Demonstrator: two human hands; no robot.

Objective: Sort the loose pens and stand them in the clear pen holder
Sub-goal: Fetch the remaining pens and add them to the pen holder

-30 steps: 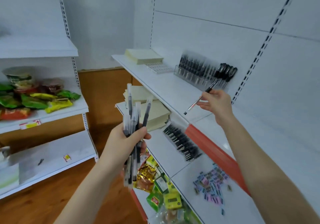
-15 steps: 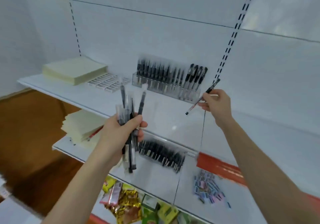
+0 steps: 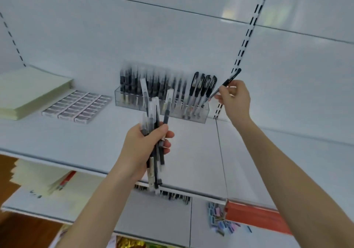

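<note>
A clear pen holder (image 3: 199,114) stands at the back of the white upper shelf (image 3: 57,132), with several black pens upright in it. My left hand (image 3: 145,144) grips a bundle of pens (image 3: 156,125) in front of the holder, their clear caps pointing up. My right hand (image 3: 234,100) pinches a single black pen (image 3: 223,86), tilted, its tip just above the holder's right end.
A stack of pale yellow paper (image 3: 28,92) and rows of small boxed items (image 3: 76,107) lie at the shelf's left. Below, a lower shelf carries loose black pens (image 3: 172,197), small coloured erasers (image 3: 220,221) and more paper (image 3: 38,178).
The view has swung right and closer to the upper shelf. My right hand has carried the single pen up to the holder's right end. The left hand keeps its bundle.
</note>
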